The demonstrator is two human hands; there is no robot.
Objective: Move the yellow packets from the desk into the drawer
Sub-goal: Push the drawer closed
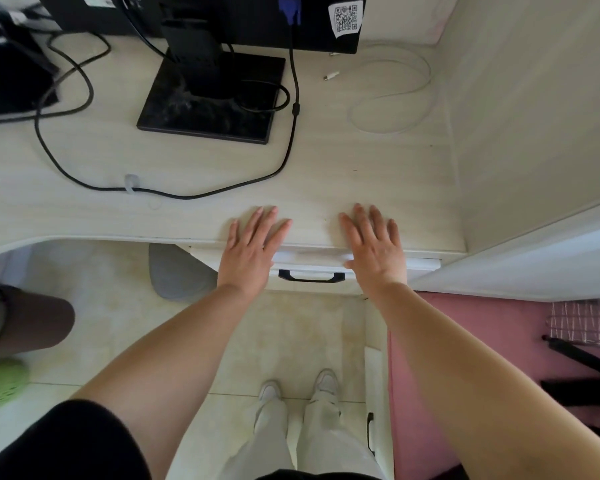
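- Nearest the lens, a black sleeve [66, 441] covers the left upper arm; both bare forearms reach forward from the lower frame.
- Between the forearms, pale trousers [323, 438] and white shoes [269, 391] stand on the tiled floor [118, 327].
- Left hand [253, 251]: fingers straight and slightly spread, gripping nothing, lying flat over the front edge of the desk [326, 174].
- Right hand [374, 247]: the same flat, open pose, fingertips on the desk top and palm over the edge, well apart from the left hand.
- Drawer [309, 266]: its white front sits just below the desk edge, between the two wrists, with a dark handle [311, 276] centred on it. Its inside is hidden, so its contents cannot be told.
- Monitor base [212, 98]: a black square plate at the back of the desk, carrying the stand.
- Black cable [284, 161]: loops across the desk top in front of the base and passes through a clear clip [131, 183].
- White cable [395, 95]: coiled loosely at the right rear of the desk.
- QR sticker [346, 16]: on the back of the monitor.
- Pink surface [465, 341]: beside the right forearm.
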